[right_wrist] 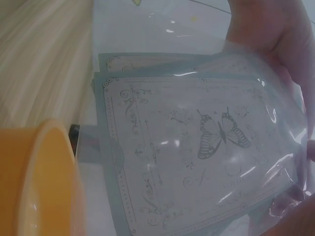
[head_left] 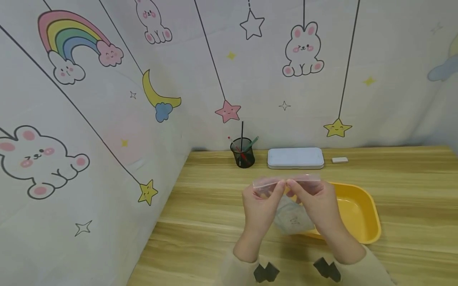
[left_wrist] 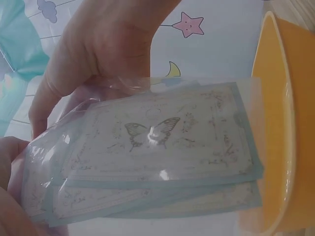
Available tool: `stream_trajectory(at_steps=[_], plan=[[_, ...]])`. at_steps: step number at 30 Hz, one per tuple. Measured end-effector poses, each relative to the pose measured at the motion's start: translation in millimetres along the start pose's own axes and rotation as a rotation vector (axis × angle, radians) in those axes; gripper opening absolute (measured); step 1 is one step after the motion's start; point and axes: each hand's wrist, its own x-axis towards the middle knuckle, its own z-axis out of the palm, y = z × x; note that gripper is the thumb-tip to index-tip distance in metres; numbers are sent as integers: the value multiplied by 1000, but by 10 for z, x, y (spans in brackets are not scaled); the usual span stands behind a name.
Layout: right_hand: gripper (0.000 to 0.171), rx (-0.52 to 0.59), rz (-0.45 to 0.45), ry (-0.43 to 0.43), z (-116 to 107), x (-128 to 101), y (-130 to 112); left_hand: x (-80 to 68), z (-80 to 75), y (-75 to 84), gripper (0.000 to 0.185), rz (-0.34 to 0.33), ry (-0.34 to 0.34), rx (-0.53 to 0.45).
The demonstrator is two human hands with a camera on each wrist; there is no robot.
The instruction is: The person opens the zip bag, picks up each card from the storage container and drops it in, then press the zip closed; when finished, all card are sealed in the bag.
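Note:
A clear plastic bag [head_left: 264,182] hangs from both hands, held over the left side of a yellow tray [head_left: 358,216]. My left hand [head_left: 258,208] pinches its top edge between thumb and fingers. Thumb tip close to the left one, my right hand [head_left: 323,204] grips the same edge. Inside the bag lie several flat cards [left_wrist: 162,132] with pale green borders and floral scrollwork. The front card [right_wrist: 167,147] in the right wrist view bears a printed butterfly. Most fingers are hidden behind the bag's edge in the head view.
A black mesh pen holder [head_left: 243,159] with pens stands at the back of the wooden table [head_left: 200,222]. Right of it lie a white case [head_left: 295,158] and a small white eraser-like block [head_left: 339,160]. A patterned curtain [head_left: 200,71] borders the table's back and left.

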Motion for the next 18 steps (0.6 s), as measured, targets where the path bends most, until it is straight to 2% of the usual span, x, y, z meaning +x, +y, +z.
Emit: stream_trajectory(at_steps=[7,11,15,18], plan=[[26,-3,35,-22,-3,3,2,-4,-70,2,10,-63,17,3],[27,1,42,-30,-31,8,6,6,-102,4,9,-55,29,-1],[24,17,25,-1,-51,5,9,13,-151,-4,11,-68,27,-1],[21,32,8,32,-60,5,12,22,-201,-14,11,-88,21,43]])
